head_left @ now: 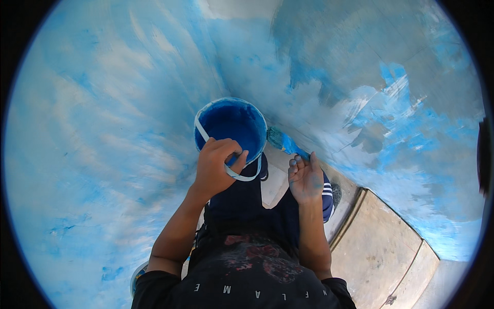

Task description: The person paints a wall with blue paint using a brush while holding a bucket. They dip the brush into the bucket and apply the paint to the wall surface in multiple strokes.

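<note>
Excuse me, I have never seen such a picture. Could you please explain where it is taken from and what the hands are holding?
There is no machine here: these are a person's bare hands, seen from above by a wide fisheye camera worn on the head, hence the round dark border. The left hand grips the pale handle of a bucket with blue paint inside. The right hand holds a paintbrush, bristles toward the bucket. The walls are patchily blue; a wooden panel is at lower right.
</note>
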`<act>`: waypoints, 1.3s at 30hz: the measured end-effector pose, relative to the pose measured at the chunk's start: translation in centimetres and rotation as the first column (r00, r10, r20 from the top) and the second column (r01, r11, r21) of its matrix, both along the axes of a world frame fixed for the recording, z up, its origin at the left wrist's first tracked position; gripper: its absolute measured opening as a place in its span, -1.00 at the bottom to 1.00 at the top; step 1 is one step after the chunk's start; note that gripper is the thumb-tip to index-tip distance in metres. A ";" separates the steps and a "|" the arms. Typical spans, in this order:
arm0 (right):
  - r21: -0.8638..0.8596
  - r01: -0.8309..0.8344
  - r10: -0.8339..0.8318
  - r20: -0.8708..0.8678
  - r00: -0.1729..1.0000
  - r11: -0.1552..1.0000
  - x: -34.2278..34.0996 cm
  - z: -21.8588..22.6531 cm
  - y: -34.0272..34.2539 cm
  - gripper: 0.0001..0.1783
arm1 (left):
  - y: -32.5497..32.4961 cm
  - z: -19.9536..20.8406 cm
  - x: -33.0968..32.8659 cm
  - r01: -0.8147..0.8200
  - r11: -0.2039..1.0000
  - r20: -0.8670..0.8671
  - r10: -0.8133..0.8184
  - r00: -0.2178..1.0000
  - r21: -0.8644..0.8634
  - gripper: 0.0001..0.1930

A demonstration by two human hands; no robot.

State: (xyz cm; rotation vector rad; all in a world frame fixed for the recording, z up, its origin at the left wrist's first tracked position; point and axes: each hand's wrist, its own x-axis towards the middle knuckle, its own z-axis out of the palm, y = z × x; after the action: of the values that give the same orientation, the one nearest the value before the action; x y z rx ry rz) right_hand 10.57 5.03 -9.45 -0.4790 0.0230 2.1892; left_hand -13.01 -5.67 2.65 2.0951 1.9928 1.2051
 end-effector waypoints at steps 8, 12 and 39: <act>0.086 0.025 -0.018 -0.086 0.996 0.996 0.7 0.2 -0.4 -0.68 | 1.8 8.6 -2.9 0.117 0.988 -0.408 -0.149 0.901 -0.102 -0.86; 0.152 0.084 -0.075 -0.069 0.995 0.985 1.2 0.6 -0.5 -0.64 | 2.7 12.5 -6.6 -0.003 0.964 -0.492 -0.133 0.860 -0.265 -0.87; 0.898 -0.391 -0.500 0.438 0.747 0.203 -12.4 18.1 7.9 -0.81 | 2.0 28.8 -16.2 -0.102 0.992 -0.997 0.075 -0.010 0.076 -0.59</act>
State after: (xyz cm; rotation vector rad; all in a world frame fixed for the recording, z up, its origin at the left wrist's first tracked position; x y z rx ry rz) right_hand -1.80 12.96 8.62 -0.4160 -1.7083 1.2991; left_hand -29.17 -3.69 31.42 3.2610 2.3045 -0.9670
